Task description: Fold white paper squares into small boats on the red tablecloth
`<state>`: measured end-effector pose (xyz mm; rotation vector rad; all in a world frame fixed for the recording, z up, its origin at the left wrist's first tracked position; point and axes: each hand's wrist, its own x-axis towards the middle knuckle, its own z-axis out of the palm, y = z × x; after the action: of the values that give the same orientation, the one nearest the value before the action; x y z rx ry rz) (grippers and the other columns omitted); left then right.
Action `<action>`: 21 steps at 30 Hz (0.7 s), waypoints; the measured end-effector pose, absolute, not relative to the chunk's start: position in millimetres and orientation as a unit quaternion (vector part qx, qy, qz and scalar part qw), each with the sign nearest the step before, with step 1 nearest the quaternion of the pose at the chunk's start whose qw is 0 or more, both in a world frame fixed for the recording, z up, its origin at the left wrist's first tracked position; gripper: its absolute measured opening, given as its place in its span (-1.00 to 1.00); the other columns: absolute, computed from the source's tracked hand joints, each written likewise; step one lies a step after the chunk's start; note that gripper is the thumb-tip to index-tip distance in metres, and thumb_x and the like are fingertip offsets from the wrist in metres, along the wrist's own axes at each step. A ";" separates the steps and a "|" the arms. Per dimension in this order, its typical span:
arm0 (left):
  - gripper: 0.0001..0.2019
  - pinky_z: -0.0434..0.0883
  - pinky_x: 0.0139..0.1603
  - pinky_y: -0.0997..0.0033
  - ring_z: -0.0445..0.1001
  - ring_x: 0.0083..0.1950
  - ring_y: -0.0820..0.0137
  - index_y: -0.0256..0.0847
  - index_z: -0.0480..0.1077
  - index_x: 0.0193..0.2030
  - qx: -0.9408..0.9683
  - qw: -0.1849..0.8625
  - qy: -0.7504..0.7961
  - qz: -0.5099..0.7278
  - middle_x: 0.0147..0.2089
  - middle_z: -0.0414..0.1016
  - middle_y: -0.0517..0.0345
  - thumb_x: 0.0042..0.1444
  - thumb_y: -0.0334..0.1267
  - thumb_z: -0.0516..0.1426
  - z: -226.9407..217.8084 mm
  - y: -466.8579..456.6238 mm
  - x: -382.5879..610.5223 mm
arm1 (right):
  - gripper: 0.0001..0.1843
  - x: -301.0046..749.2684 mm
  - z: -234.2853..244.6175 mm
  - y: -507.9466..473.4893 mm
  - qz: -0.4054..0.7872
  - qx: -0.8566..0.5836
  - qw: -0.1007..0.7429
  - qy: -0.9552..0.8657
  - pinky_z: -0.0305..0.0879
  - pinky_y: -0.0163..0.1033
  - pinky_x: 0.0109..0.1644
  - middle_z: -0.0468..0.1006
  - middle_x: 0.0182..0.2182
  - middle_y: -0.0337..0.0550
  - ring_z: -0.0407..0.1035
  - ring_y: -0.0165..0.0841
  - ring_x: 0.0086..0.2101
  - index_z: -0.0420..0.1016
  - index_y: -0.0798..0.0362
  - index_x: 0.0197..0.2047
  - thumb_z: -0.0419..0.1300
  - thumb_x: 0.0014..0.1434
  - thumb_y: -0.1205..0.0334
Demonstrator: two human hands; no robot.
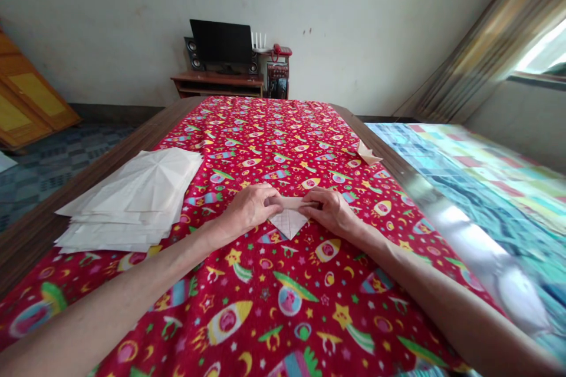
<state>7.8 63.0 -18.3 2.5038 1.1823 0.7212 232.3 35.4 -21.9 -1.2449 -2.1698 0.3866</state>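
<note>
A small folded sheet of paper (289, 222) is held between my two hands over the middle of the red patterned cloth (230, 300). It has a folded band along its far side, and a lined triangular point faces me. My left hand (254, 206) pinches the band's left end between thumb and fingers. At the right end, my right hand (331, 207) grips the same paper, thumb and fingers closed on it. Parts of the band are hidden by the fingertips.
A stack of creased paper sheets (137, 194) lies to the left. Near the table's right edge sits a folded paper piece (368, 154). A monitor (223, 42) on a small desk stands beyond the table, and a bed (486, 188) adjoins on the right.
</note>
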 end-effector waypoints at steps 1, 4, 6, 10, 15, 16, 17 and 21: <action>-0.94 0.26 -0.38 0.52 0.39 -0.38 0.47 -0.24 0.46 -0.42 0.869 0.139 0.404 0.249 -0.40 0.42 0.22 0.03 -0.35 0.25 -18.5 62.9 8.2 | -0.96 231.9 -22.5 35.2 0.145 -0.467 0.306 -0.817 0.20 -0.37 -0.40 0.47 -0.46 -0.27 0.35 -0.46 -0.46 0.52 0.07 -0.38 0.25 0.09 0.30; -0.93 0.30 -0.35 0.52 0.40 -0.35 0.46 -0.24 0.46 -0.41 0.882 0.121 0.368 0.267 -0.39 0.42 0.19 0.09 -0.38 0.20 -19.6 60.6 5.0 | -0.91 232.9 -24.6 33.8 0.120 -0.450 0.319 -0.826 0.22 -0.36 -0.39 0.47 -0.45 -0.23 0.34 -0.45 -0.44 0.52 0.07 -0.41 0.22 0.13 0.31; -0.92 0.36 -0.24 0.47 0.42 -0.27 0.43 -0.24 0.46 -0.36 0.900 0.089 0.328 0.274 -0.35 0.43 0.16 0.14 -0.41 0.15 -20.0 57.8 0.8 | -0.84 234.9 -26.5 32.4 0.092 -0.423 0.322 -0.842 0.25 -0.34 -0.35 0.48 -0.39 -0.17 0.35 -0.43 -0.40 0.52 0.07 -0.40 0.16 0.19 0.29; -0.83 0.38 -0.09 0.36 0.38 -0.18 0.37 -0.25 0.46 -0.26 0.931 -0.004 0.276 0.239 -0.29 0.44 0.12 0.24 -0.41 0.04 -18.8 51.2 -6.2 | -0.78 239.4 -28.8 29.5 0.019 -0.364 0.312 -0.877 0.29 -0.29 -0.27 0.48 -0.33 -0.12 0.33 -0.38 -0.32 0.54 0.05 -0.29 0.06 0.28 0.27; -0.77 0.39 -0.06 0.36 0.34 -0.12 0.36 -0.24 0.47 -0.17 0.943 -0.027 0.270 0.193 -0.22 0.42 0.11 0.29 -0.42 -0.02 -12.2 42.8 -7.4 | -0.75 241.2 -23.1 24.6 -0.047 -0.338 0.266 -0.902 0.28 -0.26 -0.26 0.46 -0.32 -0.09 0.28 -0.36 -0.30 0.52 0.07 -0.21 0.00 0.31 0.32; -0.77 0.38 -0.05 0.37 0.34 -0.10 0.36 -0.24 0.46 -0.16 0.945 -0.022 0.273 0.181 -0.19 0.42 0.11 0.28 -0.43 -0.02 -9.9 40.7 -7.1 | -0.75 241.2 -21.3 23.5 -0.055 -0.335 0.255 -0.905 0.27 -0.26 -0.26 0.46 -0.32 -0.09 0.28 -0.35 -0.30 0.52 0.08 -0.20 -0.01 0.31 0.33; -0.78 0.38 -0.03 0.38 0.33 -0.08 0.36 -0.24 0.46 -0.15 0.946 -0.017 0.276 0.168 -0.17 0.41 0.11 0.28 -0.43 -0.02 -7.3 38.4 -6.8 | -0.74 241.1 -19.6 22.5 -0.063 -0.332 0.244 -0.909 0.27 -0.25 -0.26 0.46 -0.32 -0.08 0.27 -0.35 -0.30 0.52 0.09 -0.19 -0.01 0.31 0.33; -0.80 0.36 0.01 0.35 0.32 -0.06 0.34 -0.25 0.44 -0.12 0.951 -0.031 0.289 0.108 -0.12 0.40 0.09 0.27 -0.43 -0.01 1.8 30.0 -6.3 | -0.73 241.3 -14.9 19.4 -0.078 -0.324 0.210 -0.919 0.27 -0.24 -0.24 0.46 -0.29 -0.05 0.26 -0.33 -0.29 0.51 0.12 -0.16 -0.03 0.33 0.33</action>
<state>-6.3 30.0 1.8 3.0485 0.9250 0.3447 241.3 19.4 -14.9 -0.9015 -2.5551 -0.2165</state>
